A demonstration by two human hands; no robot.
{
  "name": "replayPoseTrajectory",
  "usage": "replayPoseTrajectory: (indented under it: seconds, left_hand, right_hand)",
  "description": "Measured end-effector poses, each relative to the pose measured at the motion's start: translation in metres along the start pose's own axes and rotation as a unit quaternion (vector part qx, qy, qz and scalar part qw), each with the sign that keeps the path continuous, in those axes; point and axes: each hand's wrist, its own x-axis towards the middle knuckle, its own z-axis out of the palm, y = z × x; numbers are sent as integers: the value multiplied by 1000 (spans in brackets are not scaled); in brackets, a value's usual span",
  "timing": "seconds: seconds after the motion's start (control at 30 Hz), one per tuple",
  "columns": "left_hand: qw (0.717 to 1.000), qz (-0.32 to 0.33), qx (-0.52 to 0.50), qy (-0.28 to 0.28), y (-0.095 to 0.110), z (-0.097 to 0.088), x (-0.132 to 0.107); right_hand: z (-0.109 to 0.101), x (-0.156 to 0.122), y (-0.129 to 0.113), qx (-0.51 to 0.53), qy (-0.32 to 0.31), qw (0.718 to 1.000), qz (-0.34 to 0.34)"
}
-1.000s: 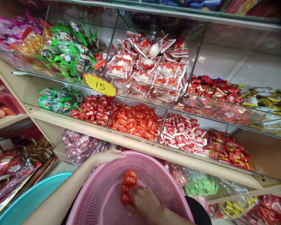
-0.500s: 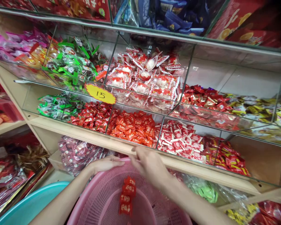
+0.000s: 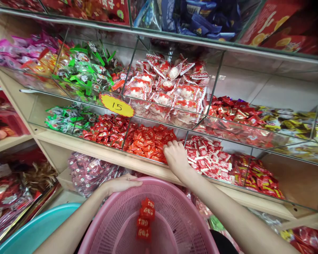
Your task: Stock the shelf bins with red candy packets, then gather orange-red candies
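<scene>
My left hand (image 3: pixel 123 183) grips the far rim of a pink mesh basket (image 3: pixel 175 211) held in front of me. A few orange-red wrapped candies (image 3: pixel 145 218) lie inside it. My right hand (image 3: pixel 176 157) reaches into the lower glass bin, fingers curled down into the pile of orange-red candies (image 3: pixel 148 139). What the fingers hold is hidden. To the right of that bin lie red-and-white candies (image 3: pixel 209 157).
Glass-fronted bins on a wooden shelf (image 3: pixel 100 150) hold green, red, white and yellow sweets. A yellow price tag (image 3: pixel 117 106) reads 15. Bagged candy (image 3: pixel 90 171) sits under the shelf. A teal basin (image 3: pixel 34 229) is at lower left.
My right hand has left the basket and moved up and forward into the bin of orange-red candies. The left hand stays on the rim. The view has tilted up slightly.
</scene>
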Motion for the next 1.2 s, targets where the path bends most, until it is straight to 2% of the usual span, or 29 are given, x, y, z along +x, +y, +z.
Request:
replayPoseTrajectory:
  seconds: [0.33,0.4,0.47,0.53,0.6,0.77,0.87,0.97,1.03,1.1,1.2]
  left_hand:
    - [1000,5,-12,-10,-3,-1,0]
    - [1000,4,10,-6,-3,-1,0]
    - [999,8,43,4,-2,-2,0]
    - [997,16,73,13,-2,-2,0]
    - [996,21,88,19,-1,-2,0]
    - [996,18,85,23,2,1,1]
    - [998,2,69,16,5,3,0]
    - [999,-6,48,16,4,3,0]
    - [999,-9,46,16,2,1,0]
    - [999,-9,46,10,-1,-1,1]
    - [999,-4,43,4,-4,-2,3]
  right_hand:
    - [-18,-14,5,12,-2,1000,-22]
    - [-23,-23,11,84,34,996,-28]
    - [-26,-34,17,220,80,972,-39]
    - [-26,-46,20,374,94,922,-40]
    - [-23,-56,18,500,76,862,-25]
    - [4,-82,-3,690,-1,723,7]
    - [31,-100,-21,756,-92,646,52]
    - [57,-119,-38,794,-194,555,152]
    - [72,-132,-47,800,-241,501,226]
    - [84,-142,-53,801,-263,461,276]
    - [94,-151,-59,805,-270,426,312]
